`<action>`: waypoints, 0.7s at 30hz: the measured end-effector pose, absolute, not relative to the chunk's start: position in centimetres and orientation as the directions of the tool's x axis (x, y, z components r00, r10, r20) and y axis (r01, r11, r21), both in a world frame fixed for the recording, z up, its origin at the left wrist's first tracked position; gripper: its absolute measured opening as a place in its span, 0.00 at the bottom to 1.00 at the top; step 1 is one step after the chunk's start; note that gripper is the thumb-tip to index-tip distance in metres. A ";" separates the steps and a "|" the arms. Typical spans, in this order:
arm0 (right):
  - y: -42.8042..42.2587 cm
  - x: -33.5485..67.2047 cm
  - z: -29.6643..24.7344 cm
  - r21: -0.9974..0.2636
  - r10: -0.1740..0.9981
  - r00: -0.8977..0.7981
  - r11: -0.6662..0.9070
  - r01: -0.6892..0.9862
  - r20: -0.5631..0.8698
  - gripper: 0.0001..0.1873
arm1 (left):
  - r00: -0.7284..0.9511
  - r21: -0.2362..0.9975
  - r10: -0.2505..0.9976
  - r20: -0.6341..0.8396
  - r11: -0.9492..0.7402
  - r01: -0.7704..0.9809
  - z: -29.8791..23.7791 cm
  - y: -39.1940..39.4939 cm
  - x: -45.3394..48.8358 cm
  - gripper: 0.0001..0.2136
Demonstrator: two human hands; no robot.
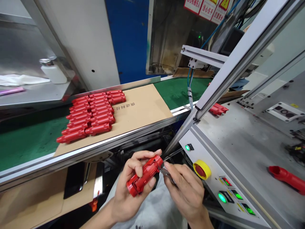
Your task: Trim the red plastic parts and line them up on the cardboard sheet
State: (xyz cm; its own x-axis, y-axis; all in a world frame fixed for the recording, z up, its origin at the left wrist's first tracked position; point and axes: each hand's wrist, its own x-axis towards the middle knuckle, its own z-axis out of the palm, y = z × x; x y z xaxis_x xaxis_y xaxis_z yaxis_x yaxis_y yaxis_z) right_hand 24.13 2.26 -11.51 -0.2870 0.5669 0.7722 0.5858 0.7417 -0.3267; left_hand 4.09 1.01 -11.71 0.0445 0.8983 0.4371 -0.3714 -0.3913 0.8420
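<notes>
In the head view my left hand [130, 187] is wrapped round a red plastic tube-shaped housing [145, 175], tilted up to the right, with cut-outs along its side. My right hand [184, 187] is closed on a small grey metal blade-like tool [166, 173], mostly covered by the fingers. The tool's tip touches or lies very near the housing's upper right end; I cannot tell which. Both hands are above my lap, in front of the conveyor. Rows of similar red housings [102, 111] lie on a cardboard sheet [145, 101].
The cardboard rests on a green conveyor [30, 136] with a metal rail. At right stands a machine table with red parts [218, 109], a curved red piece [287, 179] and a yellow-ringed red button [201, 169]. An aluminium post [214, 76] rises between. A white bottle [53, 72] stands at left.
</notes>
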 end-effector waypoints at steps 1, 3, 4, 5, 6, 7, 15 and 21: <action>2.3 24.1 -11.6 -0.327 0.561 -0.282 0.745 0.581 0.778 0.27 | 0.052 0.842 0.903 0.425 -0.374 -0.389 -11.7 1.0 4.1 0.12; 2.3 24.1 -11.7 -0.342 0.559 -0.274 0.754 0.561 0.783 0.26 | 0.069 0.840 0.913 0.403 -0.338 -0.425 -11.6 0.9 4.2 0.12; 2.3 24.1 -11.8 -0.362 0.564 -0.264 0.757 0.544 0.782 0.26 | 0.074 0.837 0.917 0.393 -0.324 -0.441 -11.6 0.9 4.2 0.12; 2.2 24.1 -11.9 -0.392 0.576 -0.250 0.756 0.524 0.778 0.26 | 0.076 0.835 0.920 0.384 -0.311 -0.453 -11.5 0.9 4.2 0.12; 2.0 24.1 -11.9 -0.430 0.593 -0.223 0.750 0.503 0.774 0.25 | 0.075 0.835 0.925 0.373 -0.299 -0.463 -11.5 0.9 4.2 0.12; 1.8 24.2 -11.9 -0.476 0.616 -0.183 0.736 0.482 0.766 0.24 | 0.074 0.834 0.929 0.364 -0.290 -0.469 -11.4 0.8 4.1 0.12; 0.8 25.5 -9.3 -0.536 0.721 -0.180 0.636 0.555 0.669 0.27 | 0.082 0.839 0.915 0.396 -0.324 -0.438 -11.6 0.7 4.0 0.14; 0.6 26.2 -8.1 -0.372 0.649 -0.344 0.707 0.602 0.678 0.30 | 0.072 0.847 0.893 0.444 -0.391 -0.361 -11.0 0.1 4.6 0.13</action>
State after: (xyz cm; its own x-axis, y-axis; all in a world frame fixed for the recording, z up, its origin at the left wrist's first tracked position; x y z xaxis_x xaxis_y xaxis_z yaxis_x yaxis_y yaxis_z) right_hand 26.21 0.55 -8.14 -0.3439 0.6495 0.6782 0.6019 0.7068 -0.3717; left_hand 4.60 0.14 -11.03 0.0725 0.8933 0.4437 -0.3612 -0.3911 0.8465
